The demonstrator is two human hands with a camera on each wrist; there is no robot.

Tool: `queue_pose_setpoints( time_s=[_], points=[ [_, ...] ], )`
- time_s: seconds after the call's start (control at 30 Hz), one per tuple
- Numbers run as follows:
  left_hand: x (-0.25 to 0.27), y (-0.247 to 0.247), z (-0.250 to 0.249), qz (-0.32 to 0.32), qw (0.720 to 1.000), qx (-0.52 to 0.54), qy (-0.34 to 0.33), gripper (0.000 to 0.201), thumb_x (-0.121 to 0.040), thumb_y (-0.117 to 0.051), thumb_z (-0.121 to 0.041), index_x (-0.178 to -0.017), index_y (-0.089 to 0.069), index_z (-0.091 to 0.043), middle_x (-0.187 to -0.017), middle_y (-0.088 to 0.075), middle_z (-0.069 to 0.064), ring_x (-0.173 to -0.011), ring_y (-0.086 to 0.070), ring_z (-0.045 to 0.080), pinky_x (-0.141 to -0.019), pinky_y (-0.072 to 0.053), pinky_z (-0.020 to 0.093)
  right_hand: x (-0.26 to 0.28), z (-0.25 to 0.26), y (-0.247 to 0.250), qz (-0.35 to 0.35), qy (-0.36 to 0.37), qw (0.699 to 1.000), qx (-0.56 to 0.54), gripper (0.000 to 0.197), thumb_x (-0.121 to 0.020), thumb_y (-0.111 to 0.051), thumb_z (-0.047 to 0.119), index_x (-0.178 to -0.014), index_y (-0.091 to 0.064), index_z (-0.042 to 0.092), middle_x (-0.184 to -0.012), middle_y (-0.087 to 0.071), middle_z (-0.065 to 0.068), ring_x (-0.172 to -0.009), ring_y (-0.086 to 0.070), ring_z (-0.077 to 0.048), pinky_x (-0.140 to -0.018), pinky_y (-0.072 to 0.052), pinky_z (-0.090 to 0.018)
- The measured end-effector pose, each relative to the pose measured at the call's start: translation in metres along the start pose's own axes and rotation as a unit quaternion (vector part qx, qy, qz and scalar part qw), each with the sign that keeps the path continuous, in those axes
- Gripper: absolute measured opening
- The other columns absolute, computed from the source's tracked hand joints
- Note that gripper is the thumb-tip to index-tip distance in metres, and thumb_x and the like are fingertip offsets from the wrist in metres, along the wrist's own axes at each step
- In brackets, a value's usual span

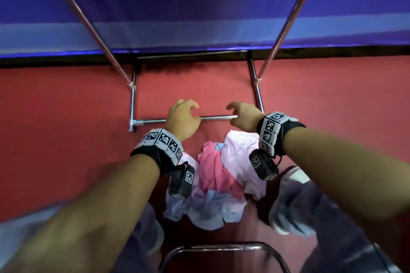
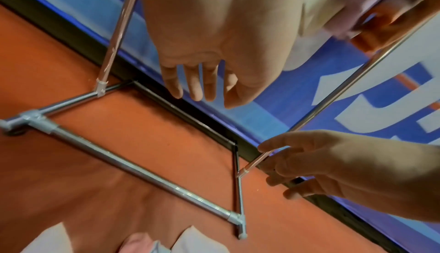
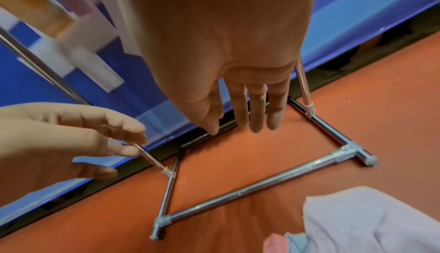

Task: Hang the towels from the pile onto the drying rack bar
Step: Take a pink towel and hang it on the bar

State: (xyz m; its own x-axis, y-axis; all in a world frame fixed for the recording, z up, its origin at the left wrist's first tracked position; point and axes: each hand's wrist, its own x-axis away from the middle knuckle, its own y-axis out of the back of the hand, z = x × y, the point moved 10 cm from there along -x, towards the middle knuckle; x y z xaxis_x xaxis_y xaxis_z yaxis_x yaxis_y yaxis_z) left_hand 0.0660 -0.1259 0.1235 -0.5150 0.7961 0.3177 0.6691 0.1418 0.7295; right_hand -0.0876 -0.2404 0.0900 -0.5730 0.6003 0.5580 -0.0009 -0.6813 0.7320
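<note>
- The pile of towels (image 1: 218,184) lies crumpled on the red floor (image 1: 55,122), near the person's feet: a pink one in the middle, pale lilac ones to its right and left, light blue ones at the near edge.
- The pile sits just on the near side of the drying rack base (image 1: 150,121), a rectangle of silver tubes with grey corner joints; whether the pile's far edge touches the near tube cannot be told.
- Two upright poles (image 1: 93,29) rise from the side tubes and lean out of the top of the head view; the bar they carry is not seen there.
- The left hand (image 1: 183,121) hangs above the near tube of the base, empty, its fingers loosely spread and pointing down, as the left wrist view shows (image 2: 214,40).
- The right hand (image 1: 244,117) hangs above the same tube further right, also empty, fingers slack and slightly apart (image 3: 226,50).
- The two hands are apart, with a stretch of tube showing between them, and both are beyond the pile, not touching any towel.
- Each wrist wears a black band with black-and-white marker squares (image 1: 164,142) and a small black camera box under it.
- A blue banner with large pale letters (image 1: 199,6) covers the wall beyond the rack.
- A dark curved chair frame (image 1: 224,252) shows at the near edge, between the person's grey trouser legs (image 1: 299,206).
</note>
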Motion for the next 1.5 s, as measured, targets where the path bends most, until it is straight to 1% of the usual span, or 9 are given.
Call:
queue_pose_setpoints(
  time_s=[0.13, 0.27, 0.43, 0.6, 0.77, 1.0, 1.17, 1.3, 1.5],
  points=[
    [-0.017, -0.052, 0.04, 0.028, 0.999, 0.002, 0.045, 0.032, -0.077, -0.063, -0.006, -0.106, -0.071, -0.017, -0.1, -0.057, 0.003, -0.098, -0.06, 0.03, -0.089, -0.045, 0.028, -0.023, -0.036, -0.054, 0.058, -0.04, 0.998, -0.002, 0.048, -0.088, -0.06, 0.017, -0.136, -0.054, 0.017, -0.128, -0.063, -0.007, -0.117, -0.059, -0.026, -0.095, -0.043, -0.026],
    [-0.027, -0.112, 0.07, 0.083, 0.993, 0.001, 0.079, 0.033, -0.079, -0.061, -0.006, -0.109, -0.07, -0.016, -0.112, -0.064, 0.004, -0.106, -0.058, 0.025, -0.092, -0.039, 0.023, -0.043, -0.082, -0.109, 0.106, -0.068, 0.991, 0.052, 0.049, -0.079, -0.053, 0.041, -0.126, -0.057, 0.032, -0.126, -0.065, 0.002, -0.11, -0.062, -0.022, -0.097, -0.048, -0.032],
    [-0.033, -0.167, 0.087, 0.125, 0.988, -0.001, 0.096, 0.027, -0.079, -0.062, -0.015, -0.104, -0.073, -0.016, -0.109, -0.071, 0.007, -0.103, -0.064, 0.027, -0.093, -0.047, 0.028, -0.057, -0.126, -0.168, 0.176, -0.095, 0.977, 0.068, 0.047, -0.094, -0.053, 0.017, -0.141, -0.051, 0.02, -0.147, -0.048, -0.005, -0.131, -0.048, -0.023, -0.106, -0.034, -0.027],
    [-0.02, -0.195, 0.079, 0.106, 0.992, 0.039, 0.062, 0.033, -0.082, -0.048, -0.023, -0.087, -0.073, -0.001, -0.09, -0.071, 0.017, -0.086, -0.064, 0.033, -0.082, -0.049, 0.038, -0.06, -0.148, -0.219, 0.263, -0.063, 0.954, 0.13, 0.056, -0.098, -0.052, 0.023, -0.151, -0.035, 0.019, -0.153, -0.039, -0.007, -0.137, -0.041, -0.023, -0.11, -0.032, -0.028],
    [-0.006, -0.206, 0.09, 0.133, 0.981, 0.065, 0.125, 0.042, -0.073, -0.046, -0.029, -0.093, -0.074, -0.005, -0.098, -0.068, 0.019, -0.095, -0.063, 0.035, -0.084, -0.048, 0.032, -0.042, -0.15, -0.244, 0.323, -0.021, 0.929, 0.18, 0.043, -0.104, -0.036, 0.027, -0.144, -0.046, 0.015, -0.147, -0.045, -0.006, -0.137, -0.04, -0.026, -0.113, -0.033, -0.04],
    [-0.009, -0.204, 0.073, 0.125, 0.985, 0.079, 0.091, 0.037, -0.076, -0.047, -0.023, -0.085, -0.074, 0.001, -0.09, -0.07, 0.02, -0.085, -0.065, 0.036, -0.077, -0.05, 0.034, -0.047, -0.155, -0.191, 0.212, -0.137, 0.967, 0.044, 0.039, -0.103, -0.042, 0.029, -0.134, -0.057, 0.011, -0.138, -0.055, -0.01, -0.128, -0.05, -0.029, -0.106, -0.037, -0.035],
    [-0.001, -0.193, 0.049, 0.12, 0.989, 0.069, 0.056, 0.04, -0.077, -0.046, -0.026, -0.087, -0.072, 0.003, -0.101, -0.071, 0.019, -0.091, -0.066, 0.035, -0.082, -0.052, 0.041, -0.037, -0.149, -0.156, 0.105, -0.157, 0.975, -0.121, 0.014, -0.083, -0.064, 0.033, -0.078, -0.062, 0.02, -0.09, -0.066, 0.001, -0.078, -0.06, -0.027, -0.073, -0.053, -0.031],
    [0.007, -0.181, 0.047, 0.134, 0.985, 0.059, 0.091, 0.023, -0.081, -0.062, -0.005, -0.101, -0.073, -0.007, -0.105, -0.073, 0.011, -0.097, -0.067, 0.029, -0.09, -0.051, 0.035, -0.023, -0.148, -0.143, 0.146, -0.218, 0.93, -0.259, 0.016, -0.081, -0.076, 0.012, -0.092, -0.067, 0.017, -0.094, -0.068, -0.007, -0.085, -0.064, -0.023, -0.087, -0.057, -0.034],
    [0.028, -0.143, 0.026, 0.125, 0.984, 0.09, 0.092, 0.034, -0.083, -0.064, -0.004, -0.115, -0.067, -0.014, -0.106, -0.063, 0.0, -0.096, -0.062, 0.02, -0.082, -0.044, 0.02, 0.004, -0.084, -0.072, 0.067, -0.157, 0.921, -0.351, 0.017, -0.075, -0.069, -0.013, -0.088, -0.074, -0.004, -0.066, -0.066, -0.011, -0.057, -0.062, -0.019, -0.066, -0.058, -0.031]
  ],
)
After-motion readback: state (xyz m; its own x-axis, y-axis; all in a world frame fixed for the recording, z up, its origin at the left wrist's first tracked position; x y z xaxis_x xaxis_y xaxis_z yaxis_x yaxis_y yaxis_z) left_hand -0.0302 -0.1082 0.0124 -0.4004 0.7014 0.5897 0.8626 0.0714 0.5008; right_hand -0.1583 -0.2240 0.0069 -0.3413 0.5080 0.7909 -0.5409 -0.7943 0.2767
